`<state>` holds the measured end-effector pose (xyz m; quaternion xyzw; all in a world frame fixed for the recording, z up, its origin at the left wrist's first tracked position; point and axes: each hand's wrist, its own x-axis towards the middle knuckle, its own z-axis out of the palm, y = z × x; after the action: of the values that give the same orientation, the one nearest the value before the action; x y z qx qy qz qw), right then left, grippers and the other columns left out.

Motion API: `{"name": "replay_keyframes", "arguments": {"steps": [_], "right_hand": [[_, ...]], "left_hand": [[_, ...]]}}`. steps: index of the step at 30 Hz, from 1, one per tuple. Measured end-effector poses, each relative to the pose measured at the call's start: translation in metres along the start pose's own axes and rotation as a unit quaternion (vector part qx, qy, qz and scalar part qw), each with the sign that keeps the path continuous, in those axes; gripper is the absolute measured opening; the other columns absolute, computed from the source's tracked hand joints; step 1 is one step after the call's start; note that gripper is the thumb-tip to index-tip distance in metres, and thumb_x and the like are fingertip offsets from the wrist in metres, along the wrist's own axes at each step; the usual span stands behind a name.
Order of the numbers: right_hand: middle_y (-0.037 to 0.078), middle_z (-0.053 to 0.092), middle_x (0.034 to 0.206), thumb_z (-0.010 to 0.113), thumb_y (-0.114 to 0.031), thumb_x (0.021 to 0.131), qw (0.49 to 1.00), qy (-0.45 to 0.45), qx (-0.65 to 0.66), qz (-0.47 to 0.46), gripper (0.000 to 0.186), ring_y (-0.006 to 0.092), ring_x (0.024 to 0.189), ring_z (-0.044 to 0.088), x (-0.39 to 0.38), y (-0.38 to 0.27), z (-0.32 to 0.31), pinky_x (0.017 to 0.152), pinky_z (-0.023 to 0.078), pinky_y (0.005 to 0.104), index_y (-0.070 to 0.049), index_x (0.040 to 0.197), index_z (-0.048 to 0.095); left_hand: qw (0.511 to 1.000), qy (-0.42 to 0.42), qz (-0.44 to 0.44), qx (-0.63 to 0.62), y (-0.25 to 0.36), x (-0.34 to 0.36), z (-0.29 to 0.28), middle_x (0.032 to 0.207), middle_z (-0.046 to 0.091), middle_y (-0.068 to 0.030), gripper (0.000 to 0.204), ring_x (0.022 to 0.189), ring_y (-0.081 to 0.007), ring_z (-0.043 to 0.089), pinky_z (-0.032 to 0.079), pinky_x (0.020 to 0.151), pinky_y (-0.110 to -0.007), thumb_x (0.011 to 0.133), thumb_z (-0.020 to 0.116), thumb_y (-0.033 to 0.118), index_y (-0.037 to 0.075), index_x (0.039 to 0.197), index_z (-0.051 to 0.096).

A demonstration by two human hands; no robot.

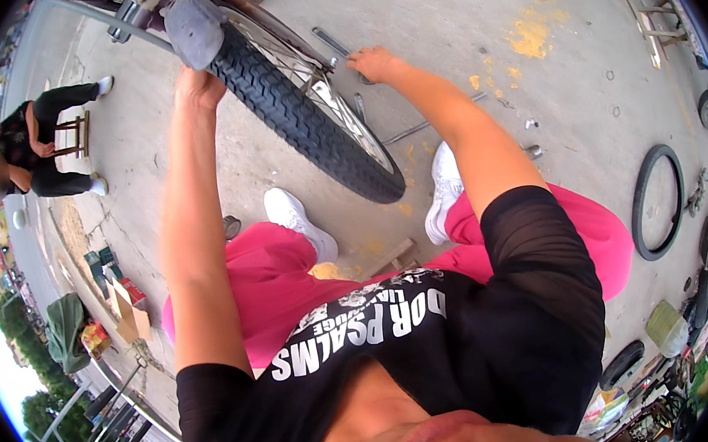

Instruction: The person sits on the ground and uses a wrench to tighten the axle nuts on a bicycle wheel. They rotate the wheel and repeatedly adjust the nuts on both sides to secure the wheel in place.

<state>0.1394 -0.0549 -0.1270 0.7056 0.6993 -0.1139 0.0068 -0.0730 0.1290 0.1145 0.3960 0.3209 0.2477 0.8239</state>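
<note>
A wheel with a black knobbly tyre [304, 128] and silver spokes stands between my legs. A worn grey mudguard [194, 29] covers its far end. My left hand [201, 89] is against the tyre's left side, just below the mudguard; its fingers are hidden. To the right of the wheel, my right hand [378, 64] is low over the ground, its fingers bent over a long metal wrench [330, 41]. The wrench's far end sticks out past the fingers toward the wheel. Other metal tools, including a thin rod [434, 120], lie on the concrete close by.
A loose tyre [658, 203] lies at the right, near assorted parts along that edge. A metal cup-like piece [532, 152] is beside my right knee. On the left a person [40, 143] sits on a stool, with cardboard boxes [129, 310] nearer me.
</note>
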Motion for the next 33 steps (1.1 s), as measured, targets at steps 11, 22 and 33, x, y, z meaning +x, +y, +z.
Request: {"name": "replay_keyframes", "arguments": {"steps": [11,22,33], "right_hand": [[-0.005,0.053,0.108,0.055,-0.018,0.08,0.928,-0.066,-0.268,-0.252,0.012,0.015,0.117,0.041,0.028,0.062,0.001,0.096,0.035,0.0383,-0.022,0.087,0.065],[0.014,0.058,0.105,0.067,-0.016,0.074,0.98,-0.196,-0.005,-0.033,0.021,0.0334,0.084,0.06,-0.049,0.119,-0.018,0.083,0.045,0.0426,-0.005,0.091,0.059],[0.023,0.058,0.087,0.055,-0.016,0.089,0.843,0.092,0.509,0.147,0.026,0.0376,0.085,0.059,-0.1,-0.063,-0.101,0.072,0.046,0.0411,0.003,0.102,0.043]], "left_hand": [[0.997,0.049,-0.018,-0.058,-0.003,0.001,-0.005,0.084,0.063,-0.0109,0.02,0.073,-0.0211,0.062,0.055,0.063,-0.034,0.083,0.061,0.013,0.002,0.099,0.057],[0.993,-0.108,-0.012,-0.045,0.003,-0.001,0.0,0.098,0.063,-0.0087,0.026,0.088,-0.019,0.061,0.052,0.079,-0.035,0.084,0.064,0.018,0.003,0.104,0.059],[1.0,-0.023,0.003,-0.014,0.002,0.002,-0.01,0.085,0.064,-0.0076,0.02,0.073,-0.0186,0.062,0.055,0.067,-0.034,0.086,0.061,0.019,0.002,0.097,0.06]]}}
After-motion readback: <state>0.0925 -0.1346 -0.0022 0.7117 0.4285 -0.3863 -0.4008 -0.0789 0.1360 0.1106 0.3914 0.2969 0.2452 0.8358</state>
